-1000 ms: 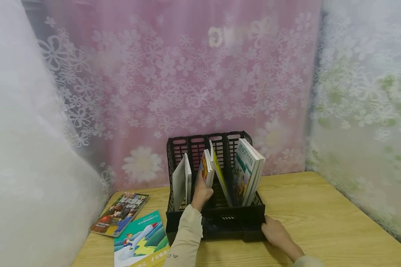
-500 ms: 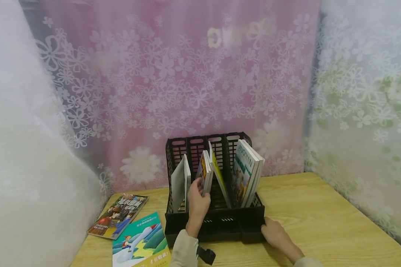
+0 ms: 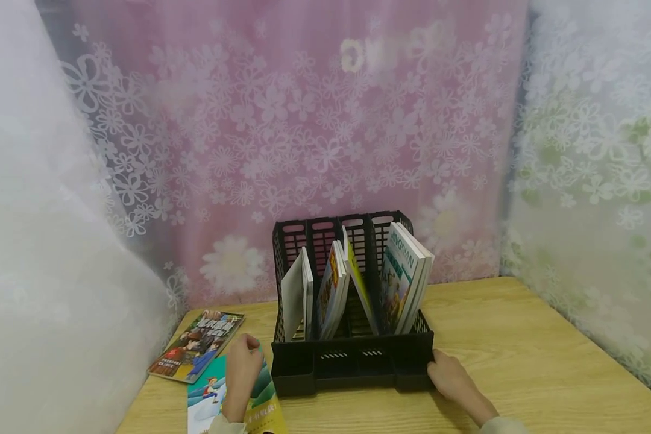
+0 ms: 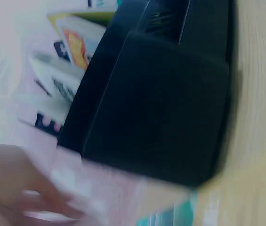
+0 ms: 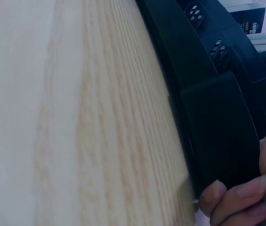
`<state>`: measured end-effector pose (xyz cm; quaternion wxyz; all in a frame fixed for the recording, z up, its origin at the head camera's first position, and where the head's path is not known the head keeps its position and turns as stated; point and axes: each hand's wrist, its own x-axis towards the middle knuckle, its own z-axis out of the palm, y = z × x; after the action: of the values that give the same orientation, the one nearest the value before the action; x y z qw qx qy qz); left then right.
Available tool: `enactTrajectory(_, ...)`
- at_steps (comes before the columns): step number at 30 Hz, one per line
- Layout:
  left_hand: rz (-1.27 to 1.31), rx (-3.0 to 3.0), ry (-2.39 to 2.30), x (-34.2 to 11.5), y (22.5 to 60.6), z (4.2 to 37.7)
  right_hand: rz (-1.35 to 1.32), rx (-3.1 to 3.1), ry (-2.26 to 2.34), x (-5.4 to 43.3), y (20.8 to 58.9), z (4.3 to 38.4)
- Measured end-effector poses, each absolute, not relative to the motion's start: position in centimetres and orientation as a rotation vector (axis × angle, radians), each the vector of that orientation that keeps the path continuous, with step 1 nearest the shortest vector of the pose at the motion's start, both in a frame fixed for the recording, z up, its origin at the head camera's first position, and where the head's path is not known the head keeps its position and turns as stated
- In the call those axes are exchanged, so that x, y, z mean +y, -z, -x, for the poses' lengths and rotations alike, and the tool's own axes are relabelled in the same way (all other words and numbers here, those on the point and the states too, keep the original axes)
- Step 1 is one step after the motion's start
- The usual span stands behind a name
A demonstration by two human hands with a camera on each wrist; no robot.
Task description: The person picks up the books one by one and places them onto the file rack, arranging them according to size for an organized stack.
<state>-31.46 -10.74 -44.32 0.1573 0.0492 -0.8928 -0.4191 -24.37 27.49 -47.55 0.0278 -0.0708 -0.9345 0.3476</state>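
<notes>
A black book rack (image 3: 352, 371) with several compartments stands on the table. Thin books lean in it: pale-covered ones (image 3: 295, 295) at the left, an orange-and-blue one (image 3: 330, 289), a yellow-green one (image 3: 360, 283), and a thick pair at the right (image 3: 404, 280). My left hand (image 3: 243, 367) is over the green picture book (image 3: 206, 401), left of the rack, fingers loosely bent with nothing in them; it is blurred in the left wrist view. My right hand (image 3: 451, 380) grips the rack's front right corner, its fingertips (image 5: 253, 188) curled at the edge in the right wrist view.
A comic-style book (image 3: 198, 346) lies flat behind the green one, near the left edge of the wooden table (image 3: 483, 319). A pink flowered curtain (image 3: 304, 150) hangs behind, and pale sheets (image 3: 591, 181) hang at both sides.
My left hand has let go of the orange-and-blue book in the rack and moved left and down over the green picture book. The right hand stays at the rack's corner.
</notes>
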Motion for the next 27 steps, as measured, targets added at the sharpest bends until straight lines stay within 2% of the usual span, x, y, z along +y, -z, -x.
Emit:
enactTrajectory(4,-0.278,-3.072,0.918,-11.2,45.3,31.5,0.219,-2.878,-1.064,27.5,47.5,24.5)
enactTrajectory(7,-0.403,-3.217,0.798,-10.6,46.2,31.3,0.2,-2.892,-1.026,27.5,47.6,24.3)
enactTrajectory(23,-0.611,-3.161,0.805,-10.2,46.6,32.0,0.238,-2.878,-1.129,27.5,48.3,24.5)
enactTrajectory(27,-0.554,-3.214,0.712,-10.5,46.7,32.1,0.252,-2.888,-1.164,27.5,48.4,24.5)
